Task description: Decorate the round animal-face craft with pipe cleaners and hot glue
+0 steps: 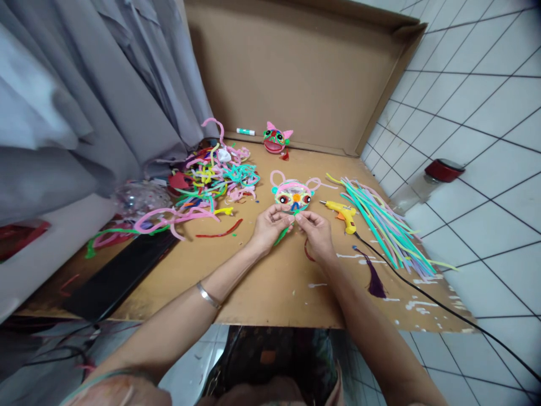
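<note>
A pipe-cleaner animal face [293, 194] with pink looped ears and round eyes lies on the brown cardboard sheet [262, 276]. My left hand [269, 226] and my right hand [315, 232] meet at its lower edge. Both pinch there with closed fingers. A green pipe cleaner [280, 235] runs down from under my left fingers. A second, finished animal face [276, 140] with pink pointed ears stands farther back by the upright cardboard wall.
A tangled pile of coloured pipe cleaners [211, 180] lies at the left. A yellow glue gun [343, 213] with a black cord and a bundle of straight pipe cleaners [380, 225] lie right. A purple tassel [374, 279], a green-capped marker [245, 132] and a red-lidded jar [431, 176] are nearby.
</note>
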